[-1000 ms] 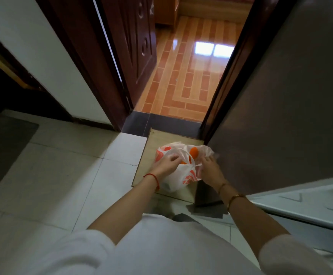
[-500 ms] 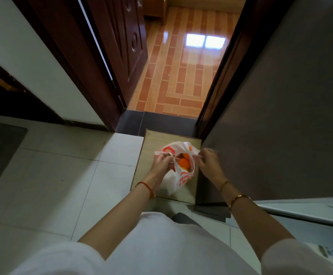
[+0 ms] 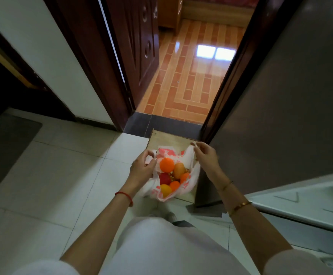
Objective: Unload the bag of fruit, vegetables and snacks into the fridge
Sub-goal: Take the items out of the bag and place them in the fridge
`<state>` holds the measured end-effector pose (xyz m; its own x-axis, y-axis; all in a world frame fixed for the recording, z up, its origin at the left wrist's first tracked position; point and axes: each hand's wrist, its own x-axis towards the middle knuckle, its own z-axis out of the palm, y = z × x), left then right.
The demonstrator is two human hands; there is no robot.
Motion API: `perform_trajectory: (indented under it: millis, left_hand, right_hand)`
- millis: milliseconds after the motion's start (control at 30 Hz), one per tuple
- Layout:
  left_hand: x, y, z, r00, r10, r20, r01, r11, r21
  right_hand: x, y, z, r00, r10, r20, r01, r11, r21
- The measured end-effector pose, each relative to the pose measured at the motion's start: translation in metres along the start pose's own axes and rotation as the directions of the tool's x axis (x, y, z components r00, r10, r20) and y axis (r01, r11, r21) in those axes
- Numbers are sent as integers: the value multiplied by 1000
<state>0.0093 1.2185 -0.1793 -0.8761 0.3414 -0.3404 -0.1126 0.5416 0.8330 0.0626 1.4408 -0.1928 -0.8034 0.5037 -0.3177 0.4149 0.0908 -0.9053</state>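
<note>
Plastic bag point(image 3: 189, 175) of fruit on a wooden board point(image 3: 167, 138) beside the fridge point(image 3: 280, 96), left hand point(image 3: 142, 169) and right hand point(image 3: 206, 153) each pinching a handle; slackening either grip may spill the round fruit.

No readable text — red print on bag point(image 3: 189, 181) too blurred to make out.

- I see the bag point(image 3: 189, 180): thin plastic, white with red print, crinkled, slightly sheer.
- Fruit point(image 3: 166, 165) inside at my 12 o'clock: smooth skins, soft sheen.
- Board point(image 3: 169, 138) under the bag: bare, matt wood-look.
- Near floor tiles point(image 3: 48, 175): pale, smooth, low gloss.
- Far floor point(image 3: 193, 76), 12 o'clock: orange tiles, highly glossy, mirroring a window.
- Door point(image 3: 140, 46), 11 o'clock: dark carved wood, polished.
- Fridge side point(image 3: 292, 108), 2 o'clock: grey, matt, smooth.
</note>
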Motion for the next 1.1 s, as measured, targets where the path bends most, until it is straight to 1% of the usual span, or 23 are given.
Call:
perform_trajectory:
  millis: [133,267,400,633,700,767,900,967,1100]
  left_hand:
    - [-24,-3,-11,1000,13,10,-13,1000,21]
    - [-57,-9,-18,998,58,27,-60,996,63]
    - [-90,-10,-25,994,90,57,-94,992,85]
    - [-143,-14,-38,968,203,149,-217,972,89]
    - [-157,-13,-41,960,212,183,-232,968,92]
    - [-171,-11,-42,951,218,218,-244,965,100]
    - [-203,2,-37,925,265,272,-293,954,67]
    - [-217,8,-31,905,298,304,-336,938,79]
    - [-244,24,-14,863,354,359,-400,915,58]
  right_hand:
    - [-42,6,0,997,26,67,-30,998,61]
    - [-92,9,-2,991,59,118,-73,990,119]
    - [-136,16,-2,994,63,86,-70,994,82]
    - [-220,19,0,995,43,-87,-37,997,65]
    - [-242,19,-2,992,15,-125,-9,999,46]
    - [-267,17,-5,986,3,-169,8,998,65]
    - [-315,13,-15,953,33,-300,4,993,120]
    - [-339,15,-24,931,52,-360,-4,991,133]
    - [-381,18,-46,889,88,-450,1,981,193]
